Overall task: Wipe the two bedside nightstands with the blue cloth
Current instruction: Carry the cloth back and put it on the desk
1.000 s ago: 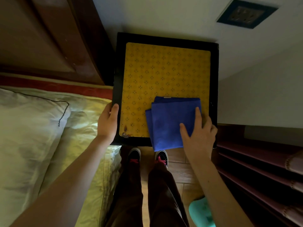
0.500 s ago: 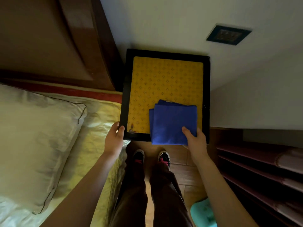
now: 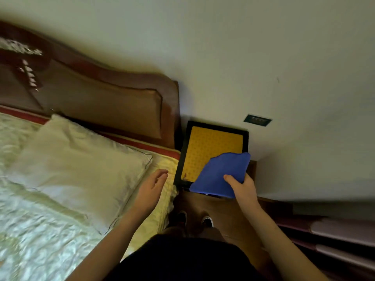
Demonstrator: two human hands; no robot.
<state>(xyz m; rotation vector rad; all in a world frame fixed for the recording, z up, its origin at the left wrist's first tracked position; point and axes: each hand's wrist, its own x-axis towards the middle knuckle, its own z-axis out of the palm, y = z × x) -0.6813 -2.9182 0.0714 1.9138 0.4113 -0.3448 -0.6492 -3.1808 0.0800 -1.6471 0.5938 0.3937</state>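
The right hand [image 3: 244, 189] grips the folded blue cloth [image 3: 220, 175] by its near right corner, thumb on top and the other fingers curled beneath it, so that the cloth hangs over the near right part of the nightstand [image 3: 183, 157]; whether its underside touches the top cannot be told. The left hand [image 3: 151, 188] hovers with loosely spread fingers and holds nothing, just to the left of the nightstand, above the yellow edge of the bed [image 3: 162, 199]. By my reading, the step in hand is the close of the wipe on this nightstand, with the cloth being taken up. Only one nightstand shows here, so the next move likely calls for keeping a firm hold on the cloth and carrying it to the second one, which is out of view. The nightstand has a black frame around a yellow patterned top [image 3: 209, 145] and stands against the pale wall [image 3: 243, 57]. To its left rises the dark wooden headboard [image 3: 101, 102], with a cream pillow [image 3: 77, 165] lying below that. A dark wall socket [image 3: 257, 120] sits just right of the nightstand, and shelves [image 3: 334, 240] stand further right and nearer.
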